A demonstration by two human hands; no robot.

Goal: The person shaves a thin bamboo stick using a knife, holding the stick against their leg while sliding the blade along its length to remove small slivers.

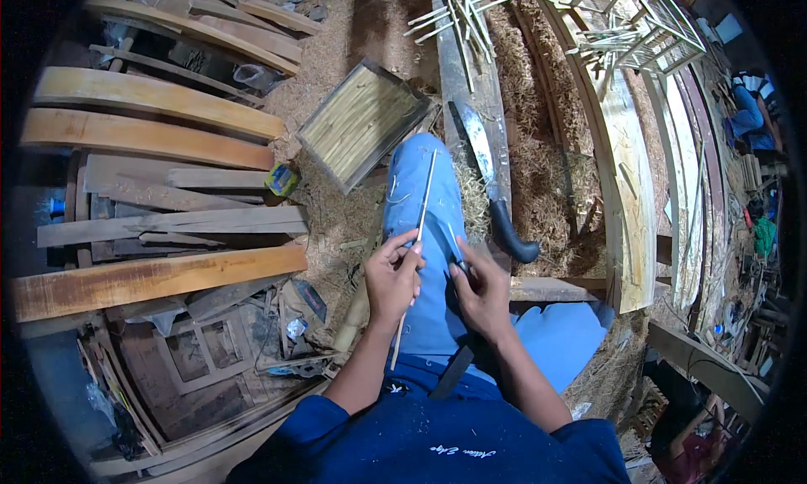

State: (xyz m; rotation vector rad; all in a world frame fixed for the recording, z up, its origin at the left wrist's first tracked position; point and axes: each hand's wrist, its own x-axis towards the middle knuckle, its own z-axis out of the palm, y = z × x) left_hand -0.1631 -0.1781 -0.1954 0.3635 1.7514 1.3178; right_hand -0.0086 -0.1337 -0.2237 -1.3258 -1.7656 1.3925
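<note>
My left hand point(392, 280) pinches a thin, pale wooden stick point(429, 185), which slants up over my jeans-covered thigh and runs down past my wrist. Beside it, my right hand point(482, 295) is closed around a small knife point(454, 244), its narrow blade pointing up toward the stick. A gap shows between blade and stick. Below that hand a dark, flat strip point(452, 373) lies against my lap; whether it belongs to the knife I cannot tell. A machete point(479, 148) with a curved black handle rests on a plank just beyond my right hand.
A framed tray point(363, 122) of pale slats lies ahead of my knee. Thin sticks point(462, 17) pile on the far plank point(454, 68). Curved boards point(160, 139) stack at left; long timbers point(626, 190) and shavings lie at right. Other people point(752, 118) sit at the right edge.
</note>
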